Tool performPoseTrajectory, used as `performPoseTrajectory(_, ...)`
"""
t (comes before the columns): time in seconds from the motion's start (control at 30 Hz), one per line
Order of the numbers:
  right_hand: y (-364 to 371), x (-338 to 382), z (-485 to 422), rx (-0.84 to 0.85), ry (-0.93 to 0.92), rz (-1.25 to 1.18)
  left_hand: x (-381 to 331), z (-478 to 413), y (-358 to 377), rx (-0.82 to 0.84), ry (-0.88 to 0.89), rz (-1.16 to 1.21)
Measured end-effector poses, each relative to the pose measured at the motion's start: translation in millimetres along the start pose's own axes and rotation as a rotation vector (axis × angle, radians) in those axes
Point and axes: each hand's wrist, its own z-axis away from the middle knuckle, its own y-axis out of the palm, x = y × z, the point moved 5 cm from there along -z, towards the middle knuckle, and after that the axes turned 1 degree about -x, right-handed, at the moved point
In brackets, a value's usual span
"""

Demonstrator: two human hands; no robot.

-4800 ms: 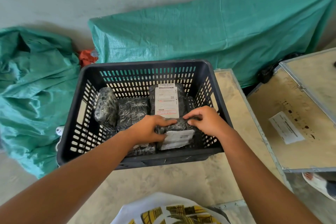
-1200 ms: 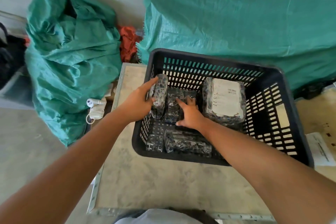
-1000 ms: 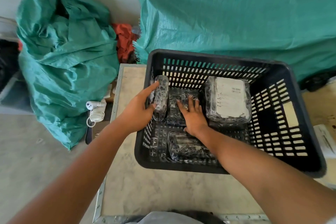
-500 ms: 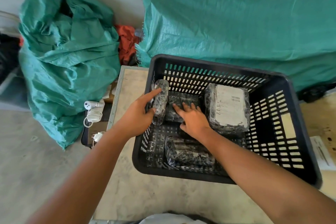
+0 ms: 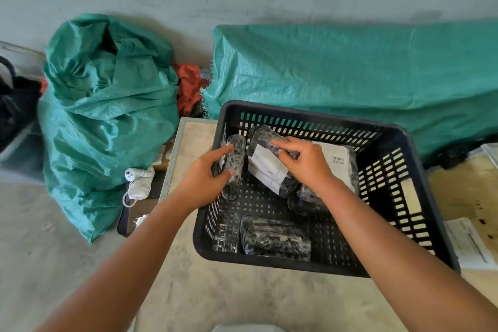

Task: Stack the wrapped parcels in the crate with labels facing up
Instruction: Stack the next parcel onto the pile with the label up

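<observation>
Inside the black slotted plastic crate (image 5: 398,143), the right hand (image 5: 307,164) grips a tilted black bubble-wrapped parcel (image 5: 269,162), white label up; at nine o'clock, the left hand (image 5: 204,178) clasps an upright narrow wrapped parcel (image 5: 235,162).

Right hand (image 5: 307,163) has tilted middle parcel (image 5: 269,162) label-up.

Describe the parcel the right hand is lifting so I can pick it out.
Look inside the black slatted crate on the table. At its middle, the right hand tilts up a dark bubble-wrapped parcel. Unlike the label-less parcel in the left hand, it shows a creased white label.
</observation>
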Motion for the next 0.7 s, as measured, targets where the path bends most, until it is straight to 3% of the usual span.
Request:
performPoseTrajectory(0.17,-60,29,9,-0.054,0.019,-0.172,-29,6,-20,-0.235,0.149,0.167)
performPoseTrajectory(0.23,-86,40,14,-0.074,0.015,-0.236,-51,12,-22,-0.241,0.254,0.274)
performPoseTrajectory(0.53,-158,66,48,0.116,-0.036,-0.459,-127,31,20,0.4,0.339,0.437)
performPoseTrajectory(0.7,-157,60,59,0.121,-0.004,-0.494,-124,47,38,0.396,0.334,0.511)
